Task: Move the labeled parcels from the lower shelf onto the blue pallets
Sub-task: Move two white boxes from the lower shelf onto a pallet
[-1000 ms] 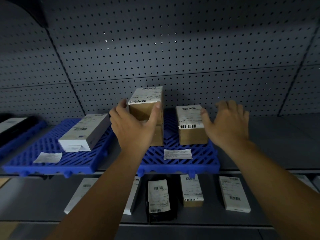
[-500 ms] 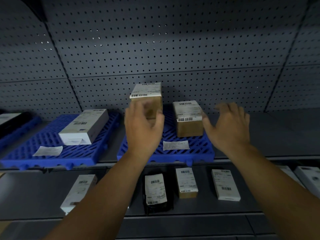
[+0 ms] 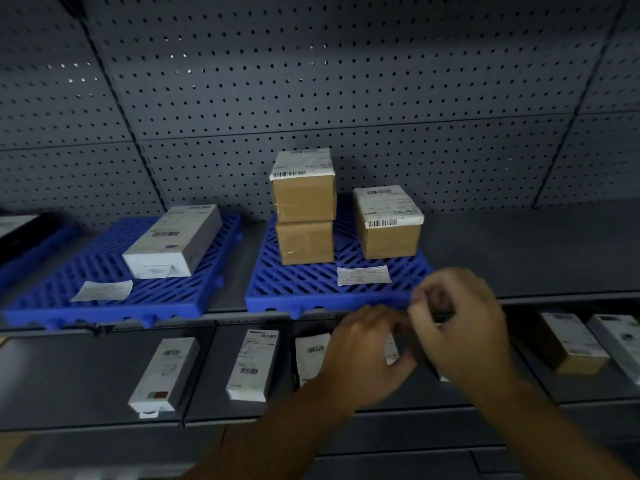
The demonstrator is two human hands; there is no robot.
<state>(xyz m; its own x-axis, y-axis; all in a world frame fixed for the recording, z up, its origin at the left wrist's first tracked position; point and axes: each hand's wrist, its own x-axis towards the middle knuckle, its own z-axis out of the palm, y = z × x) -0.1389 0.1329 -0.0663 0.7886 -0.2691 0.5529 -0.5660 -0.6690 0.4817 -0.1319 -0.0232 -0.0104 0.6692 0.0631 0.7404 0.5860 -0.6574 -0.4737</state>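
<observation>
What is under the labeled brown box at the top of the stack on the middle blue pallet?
Under the top labeled box sits a second brown box, which rests on the blue pallet. That lower box's top face, and any label on it, is covered.

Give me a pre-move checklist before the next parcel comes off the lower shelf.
1. Two-box stack sits square on the middle blue pallet: ok.
2. Free room at that pallet's front, beside the loose label: ok.
3. Left hand empty: cannot tell, blurred.
4. Right hand empty: cannot tell, blurred.
5. Parcel under the hands identified: not ok, hidden.
6. Other parcels left on the lower shelf, such as the white box: ok.
</observation>
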